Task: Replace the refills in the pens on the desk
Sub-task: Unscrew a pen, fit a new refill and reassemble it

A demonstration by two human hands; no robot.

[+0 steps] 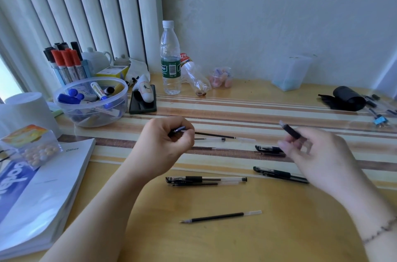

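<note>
My left hand [165,143] is closed around a small dark pen part with a blue end [179,129]. My right hand [315,154] pinches a dark pen grip section [291,130], tip pointing up and left, blurred by motion. Between the hands lie a black refill [217,135], a clear pen barrel [211,139] and a thin refill [209,148]. A capped black pen [268,149] rests by my right fingers. Nearer me are a black pen [279,174], a clear-barrelled pen [206,179] and a loose black refill [221,216].
A clear bowl of markers [90,101], a phone [142,100], a water bottle [170,57] and a crushed bottle [196,77] stand at the back. A book marked Office [43,193] and a candy box [30,148] lie left. A black pouch [345,98] sits far right.
</note>
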